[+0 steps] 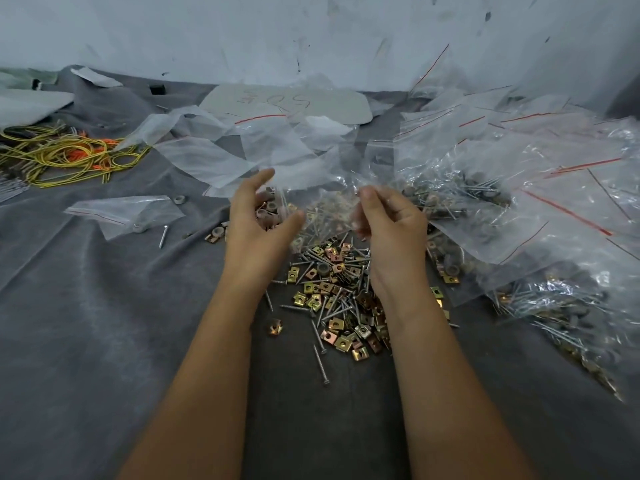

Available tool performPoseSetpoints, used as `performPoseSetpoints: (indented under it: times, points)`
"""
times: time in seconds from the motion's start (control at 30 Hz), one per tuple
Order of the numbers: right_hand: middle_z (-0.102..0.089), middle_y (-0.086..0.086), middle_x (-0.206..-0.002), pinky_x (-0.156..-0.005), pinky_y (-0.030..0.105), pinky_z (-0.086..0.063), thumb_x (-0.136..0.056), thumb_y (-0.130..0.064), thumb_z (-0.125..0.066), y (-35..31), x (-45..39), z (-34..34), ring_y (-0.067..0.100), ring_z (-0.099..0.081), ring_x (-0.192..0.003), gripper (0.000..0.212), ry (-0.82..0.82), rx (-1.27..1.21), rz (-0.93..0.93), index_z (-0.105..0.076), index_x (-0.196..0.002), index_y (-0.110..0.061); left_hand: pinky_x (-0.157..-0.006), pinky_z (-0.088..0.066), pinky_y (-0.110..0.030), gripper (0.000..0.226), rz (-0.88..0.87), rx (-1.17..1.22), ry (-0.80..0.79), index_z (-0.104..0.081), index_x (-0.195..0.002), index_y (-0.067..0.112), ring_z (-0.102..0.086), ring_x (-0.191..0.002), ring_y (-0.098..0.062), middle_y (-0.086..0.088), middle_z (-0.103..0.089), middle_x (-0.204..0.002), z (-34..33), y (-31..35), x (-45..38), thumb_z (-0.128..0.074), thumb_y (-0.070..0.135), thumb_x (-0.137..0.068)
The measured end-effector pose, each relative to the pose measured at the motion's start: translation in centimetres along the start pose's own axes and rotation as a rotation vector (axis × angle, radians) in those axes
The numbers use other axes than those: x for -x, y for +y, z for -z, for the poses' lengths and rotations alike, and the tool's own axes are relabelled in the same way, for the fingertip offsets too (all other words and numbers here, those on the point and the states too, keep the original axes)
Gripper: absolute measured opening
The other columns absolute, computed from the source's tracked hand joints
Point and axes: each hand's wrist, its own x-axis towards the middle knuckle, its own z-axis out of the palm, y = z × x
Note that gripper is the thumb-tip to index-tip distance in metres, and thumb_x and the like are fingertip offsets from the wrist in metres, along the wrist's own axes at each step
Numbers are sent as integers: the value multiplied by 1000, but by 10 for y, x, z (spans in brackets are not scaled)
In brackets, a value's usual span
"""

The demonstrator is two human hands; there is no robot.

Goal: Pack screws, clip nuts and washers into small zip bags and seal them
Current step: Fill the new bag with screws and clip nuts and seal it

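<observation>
A loose heap of silver screws, brass-coloured clip nuts and grey washers [337, 292] lies on the grey cloth [104, 323] between my forearms. My right hand [388, 230] pinches the edge of a clear zip bag [329, 206] that hangs over the heap, with screws showing through it. My left hand [258, 220] hovers beside the bag's left edge, fingers spread and relaxed, touching little or nothing. Filled zip bags with red seal lines [502, 202] pile up to the right.
Empty zip bags [221, 157] lie behind my hands, one more [124, 213] at the left with a stray screw [163, 236] beside it. Yellow and orange wires [65, 154] sit at far left. A white board [294, 102] leans by the wall.
</observation>
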Motion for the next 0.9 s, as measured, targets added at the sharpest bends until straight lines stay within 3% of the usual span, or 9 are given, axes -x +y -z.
performPoseSetpoints:
  times: [0.07,0.17,0.23,0.33,0.4,0.5,0.6,0.77,0.9]
  points:
    - [-69,-3,-81,-78,31,-55,-89,-16,-64,-4,0,0,11,-64,-81,21,-111,-146,-58,-73,-73,-25,-103,-44,-30,90,-55,-13,-16,-25,-144,50,-40,-135,-8,11,-32,-151,-4,3,5,-80,32,-76]
    - [-65,16,-116,-102,55,-44,-83,-21,-60,-9,1,0,30,-61,-115,9,-175,-433,-163,-66,-82,-15,-92,-53,-26,99,89,229,-130,-18,-154,30,-60,-115,-3,4,-55,-137,-6,3,2,-79,28,-76]
    - [-59,22,-123,-103,51,-44,-82,-20,-61,-10,-2,2,34,-60,-114,10,-100,-558,-195,-63,-87,-11,-76,-58,-30,68,188,428,-218,-48,-137,5,-69,-86,-12,-4,-71,-102,-3,4,-1,-74,24,-77]
    - [-65,13,-104,-78,35,-57,-88,-15,-60,-9,-3,5,22,-67,-89,7,0,-583,-174,-62,-92,-10,-64,-55,-24,14,251,519,-282,-77,-84,16,-64,-71,-11,2,-71,-78,3,5,-2,-64,19,-88]
    - [-64,2,-106,-75,27,-54,-92,-16,-63,-6,-3,4,11,-66,-89,14,93,-234,-111,-60,-105,-20,-62,-50,-25,24,273,535,-112,-76,-77,17,-60,-67,-12,3,-69,-72,3,4,-5,-59,13,-93]
    - [-48,-8,-123,-91,23,-44,-86,-23,-69,-1,5,-3,8,-52,-111,38,203,506,211,-49,-118,-33,-59,-49,-21,14,149,430,431,-72,-90,7,-55,-61,-5,4,-64,-68,5,4,-10,-59,11,-97]
    - [-57,-12,-99,-76,11,-43,-89,-17,-63,2,11,-9,1,-56,-89,15,31,622,400,-63,-103,-22,-79,-49,-18,19,-18,111,696,-69,-109,10,-57,-84,-3,1,-61,-98,10,3,-11,-55,16,-98]
    - [-65,-16,-88,-68,8,-46,-93,-26,-61,9,16,-20,-7,-60,-83,14,-348,455,88,-69,-105,-25,-83,-37,-4,28,-260,-323,250,-69,-118,12,-52,-96,-10,8,-50,-103,-11,8,0,-55,7,-94]
    - [-67,-14,-92,-73,11,-46,-96,-23,-56,15,11,-20,-4,-60,-87,14,-257,472,59,-69,-102,-21,-84,-34,-1,40,-401,-464,-71,-66,-124,4,-52,-100,-11,-2,-58,-107,-24,4,6,-57,-8,-86]
